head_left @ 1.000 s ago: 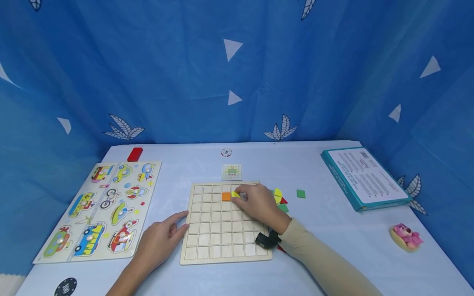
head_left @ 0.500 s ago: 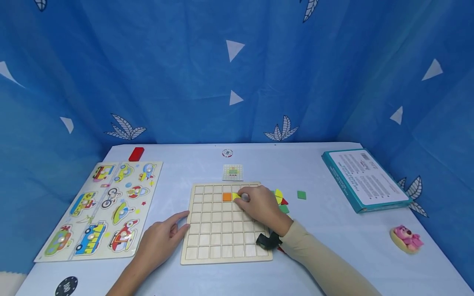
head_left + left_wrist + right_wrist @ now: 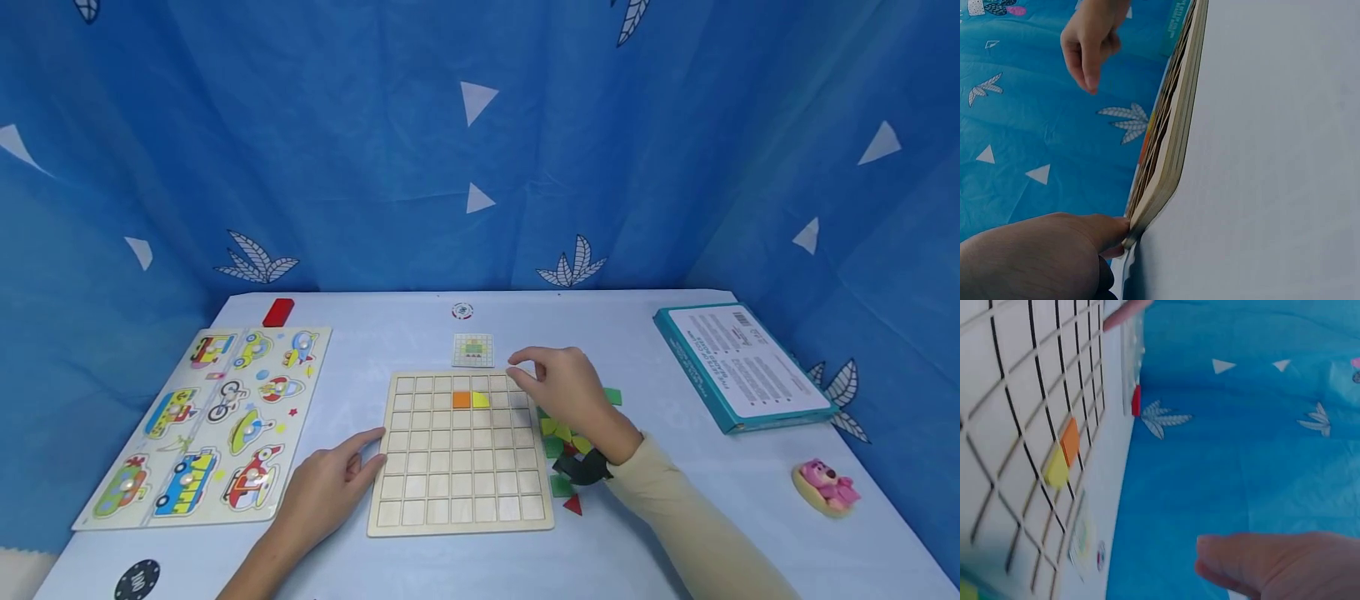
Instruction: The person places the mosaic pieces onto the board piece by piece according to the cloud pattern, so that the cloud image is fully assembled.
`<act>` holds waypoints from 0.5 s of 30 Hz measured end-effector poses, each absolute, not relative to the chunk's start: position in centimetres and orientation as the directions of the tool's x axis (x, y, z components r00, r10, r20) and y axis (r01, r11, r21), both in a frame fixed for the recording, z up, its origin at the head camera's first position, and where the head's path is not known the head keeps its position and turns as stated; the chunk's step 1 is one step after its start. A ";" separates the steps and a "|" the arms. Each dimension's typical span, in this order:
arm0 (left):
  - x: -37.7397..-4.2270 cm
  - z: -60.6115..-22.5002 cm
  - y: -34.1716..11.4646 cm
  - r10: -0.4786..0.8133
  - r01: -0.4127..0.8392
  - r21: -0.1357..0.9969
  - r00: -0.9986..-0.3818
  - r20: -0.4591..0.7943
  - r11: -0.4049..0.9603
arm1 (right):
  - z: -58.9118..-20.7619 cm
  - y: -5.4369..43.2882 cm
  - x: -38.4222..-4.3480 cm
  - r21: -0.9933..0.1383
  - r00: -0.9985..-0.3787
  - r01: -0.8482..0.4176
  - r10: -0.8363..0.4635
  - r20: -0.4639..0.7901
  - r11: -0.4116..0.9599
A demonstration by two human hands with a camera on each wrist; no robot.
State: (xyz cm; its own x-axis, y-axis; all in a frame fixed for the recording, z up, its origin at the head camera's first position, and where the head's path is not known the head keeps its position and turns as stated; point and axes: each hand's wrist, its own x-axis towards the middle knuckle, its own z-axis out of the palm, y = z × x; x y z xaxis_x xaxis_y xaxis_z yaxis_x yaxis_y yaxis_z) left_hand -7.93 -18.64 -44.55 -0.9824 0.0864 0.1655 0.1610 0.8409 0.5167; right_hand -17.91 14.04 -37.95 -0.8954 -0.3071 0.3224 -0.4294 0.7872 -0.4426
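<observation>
A light wooden grid board (image 3: 459,530) lies in front of me in the head view. An orange square (image 3: 461,400) sits in one cell of its second row from the back, and a yellow piece with a rounded side (image 3: 480,400) fills the cell to its right. My left hand (image 3: 326,483) touches the board's left edge with thumb and index finger; the left wrist view shows these fingertips at the board's edge (image 3: 1169,159). My right hand (image 3: 570,387) hovers by the back right corner, thumb and index finger apart, nothing between them.
Loose green, yellow and red pieces (image 3: 561,486) lie right of the board, partly hidden by the right wrist. A pattern card (image 3: 473,350) lies behind it. A vehicle puzzle (image 3: 202,429) is at left, a teal box (image 3: 742,362) and pink bear figure (image 3: 825,485) at right.
My right hand has let go of the yellow piece, leaving it beside the orange square, and has moved right and up. The left hand stays at the board's edge.
</observation>
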 end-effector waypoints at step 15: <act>-7.9 -44.5 -18.6 0.087 0.164 0.514 -0.982 0.170 0.842 | -40.3 22.2 -13.7 -0.492 -0.953 -0.303 -0.256 0.163 0.816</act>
